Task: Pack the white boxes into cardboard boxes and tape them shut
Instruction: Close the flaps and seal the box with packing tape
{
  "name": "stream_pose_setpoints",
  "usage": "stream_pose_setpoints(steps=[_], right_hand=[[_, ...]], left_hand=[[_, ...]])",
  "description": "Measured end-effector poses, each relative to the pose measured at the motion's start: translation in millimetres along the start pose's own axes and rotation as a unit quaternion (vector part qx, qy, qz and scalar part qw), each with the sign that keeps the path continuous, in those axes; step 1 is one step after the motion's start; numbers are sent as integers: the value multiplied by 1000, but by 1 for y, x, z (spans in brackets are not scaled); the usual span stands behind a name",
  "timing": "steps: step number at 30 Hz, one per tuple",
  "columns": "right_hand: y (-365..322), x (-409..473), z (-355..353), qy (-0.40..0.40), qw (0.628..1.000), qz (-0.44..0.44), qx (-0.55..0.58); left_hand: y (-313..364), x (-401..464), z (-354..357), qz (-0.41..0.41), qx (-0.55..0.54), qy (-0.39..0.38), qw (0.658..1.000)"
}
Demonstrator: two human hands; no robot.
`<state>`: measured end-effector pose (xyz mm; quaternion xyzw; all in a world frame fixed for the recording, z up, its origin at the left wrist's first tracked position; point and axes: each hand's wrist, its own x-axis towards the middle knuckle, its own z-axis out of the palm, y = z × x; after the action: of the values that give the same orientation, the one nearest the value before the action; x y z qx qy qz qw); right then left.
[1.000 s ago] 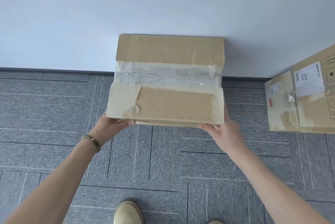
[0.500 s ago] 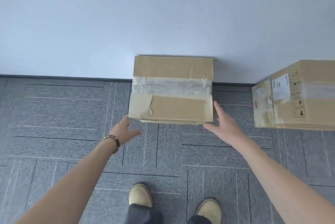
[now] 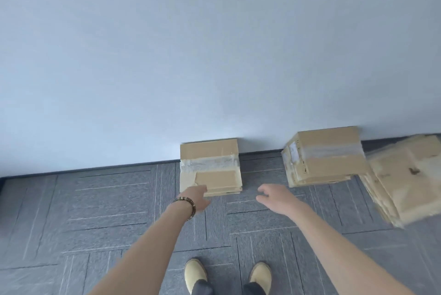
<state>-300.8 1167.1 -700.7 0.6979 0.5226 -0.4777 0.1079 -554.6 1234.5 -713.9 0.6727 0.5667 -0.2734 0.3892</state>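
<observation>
**Taped box set down at wall**

Floor [image 3: 107, 204], then taped cardboard box [image 3: 210, 166] against the wall. Left hand [image 3: 194, 199] and right hand [image 3: 276, 198] empty, fingers loosely apart. Best: withdraw straight, avoid nudging box.

The wall [image 3: 214, 44] is seen in a plain pale blue-grey, edged at the bottom by a dark skirting strip [image 3: 95, 169]. The floor [image 3: 107, 211] is covered in grey carpet tiles, marked with thin lighter lines laid in alternating directions. The nearest cardboard box [image 3: 210, 166] is tan brown, crossed by a band of shiny clear tape [image 3: 210, 163] over a whitish, torn patch. A second brown box [image 3: 327, 158] carries a white label [image 3: 294, 153] and a similar clear band. A third box [image 3: 405, 180] is shown paler and blurred. A dark-and-gold banded bracelet [image 3: 188, 204] and pale yellow shoes [image 3: 195, 275] are visible.
</observation>
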Motion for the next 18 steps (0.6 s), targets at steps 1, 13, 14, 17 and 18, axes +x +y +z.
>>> stream_pose_setpoints(steps=[1,13,14,17,18], right_hand=[[-1,-25,-8,4,1000,2,11],[56,-322,-57,164,977,53,129],[67,-345,-53,191,969,69,141],[96,-416,-28,263,939,134,174],[105,-439,-13,283,927,157,187]], left_hand=[[18,-25,-9,9,10,-2,1000],[226,-238,-33,192,170,38,966],[245,-252,-25,213,190,40,957],[294,-289,9,285,221,25,932],[308,-302,23,308,236,19,921]])
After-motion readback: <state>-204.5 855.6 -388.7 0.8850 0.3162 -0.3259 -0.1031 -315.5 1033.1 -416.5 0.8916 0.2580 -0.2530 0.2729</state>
